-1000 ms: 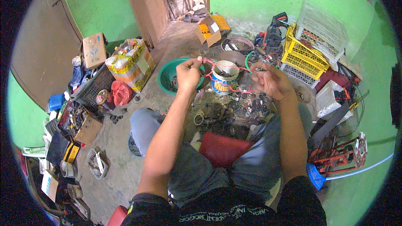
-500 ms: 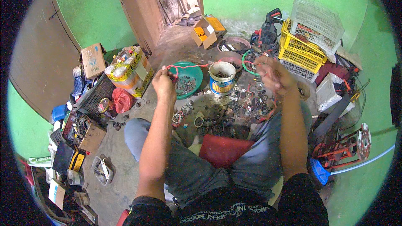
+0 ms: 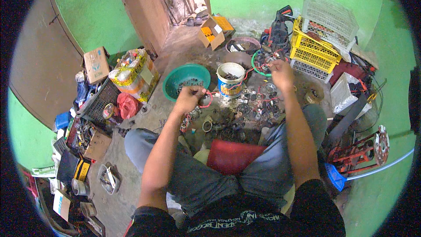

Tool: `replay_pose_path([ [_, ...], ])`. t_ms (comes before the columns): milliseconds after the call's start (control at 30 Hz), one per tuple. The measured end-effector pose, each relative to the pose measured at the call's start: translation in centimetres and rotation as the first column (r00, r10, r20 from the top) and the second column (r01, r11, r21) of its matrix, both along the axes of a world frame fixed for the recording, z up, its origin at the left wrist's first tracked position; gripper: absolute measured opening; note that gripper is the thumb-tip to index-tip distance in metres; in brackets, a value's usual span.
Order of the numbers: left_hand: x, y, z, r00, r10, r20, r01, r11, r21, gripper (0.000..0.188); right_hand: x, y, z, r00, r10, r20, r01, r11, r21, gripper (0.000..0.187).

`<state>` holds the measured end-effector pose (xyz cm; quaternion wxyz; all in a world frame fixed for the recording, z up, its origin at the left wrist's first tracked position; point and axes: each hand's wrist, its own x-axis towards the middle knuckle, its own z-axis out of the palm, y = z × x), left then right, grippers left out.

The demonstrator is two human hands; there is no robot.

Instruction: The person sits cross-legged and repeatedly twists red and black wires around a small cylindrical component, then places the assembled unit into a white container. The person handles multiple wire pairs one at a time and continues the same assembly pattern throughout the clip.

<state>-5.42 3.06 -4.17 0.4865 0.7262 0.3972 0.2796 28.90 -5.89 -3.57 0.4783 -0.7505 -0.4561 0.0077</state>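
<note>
A thin pinkish-red wire [image 3: 211, 100] runs in a slack, wavy line between my two hands. My left hand [image 3: 189, 100] is closed on one part of it, by the near rim of the green basin [image 3: 171, 88], and a loop of wire hangs beside the fingers. Further right and a little farther away, my right hand [image 3: 281, 74] pinches another part of the wire close to the green ring-shaped rim [image 3: 255, 66]. Behind the wire stands a white and blue bucket [image 3: 228, 90] with dark bits inside. Small dark pieces lie in the basin.
Scattered small parts [image 3: 252, 109] cover the floor before my knees, with a red block [image 3: 234, 156] between my legs. Yellow crates [image 3: 313, 57] are stacked at right. Left are a dark crate [image 3: 98, 105], a red bag [image 3: 128, 105] and a taped box [image 3: 136, 77].
My left hand has come nearer and to the right, off the basin's middle. My right hand has shifted slightly left and no longer blurs. The wire hangs slacker and lower.
</note>
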Motion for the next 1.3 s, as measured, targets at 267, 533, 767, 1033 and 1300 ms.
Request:
replay_pose_path([
  [267, 2.6, -1.2, -2.6, 0.992, -0.067, 0.110, 0.062, 0.997, 0.054, 0.015, -9.8, 0.3, -3.9, 0.798, 0.603, 0.008, -0.599, 0.794, -0.098, 0.026],
  [533, 3.9, -3.4, -0.7, 0.968, -0.010, 0.251, 0.012, 1.000, -0.006, 0.016, -12.3, -1.9, -1.9, 0.566, 0.682, -0.462, -0.794, 0.601, -0.085, 0.022],
  [767, 3.1, -5.6, 0.3, 0.994, -0.095, 0.046, 0.089, 0.989, 0.120, 0.016, -10.9, -5.0, 1.7, 0.749, 0.663, 0.010, -0.657, 0.744, -0.120, 0.018],
  [1033, 3.0, -5.3, 0.0, 0.987, -0.152, 0.042, 0.127, 0.923, 0.363, 0.015, -10.3, -5.6, 2.8, 0.686, 0.633, 0.358, -0.664, 0.746, -0.047, 0.010],
  [1300, 3.4, -5.5, 2.3, 0.974, -0.217, 0.063, 0.212, 0.974, 0.077, 0.015, -9.8, -4.6, 2.8, 0.757, 0.515, 0.402, -0.590, 0.803, 0.082, 0.009],
])
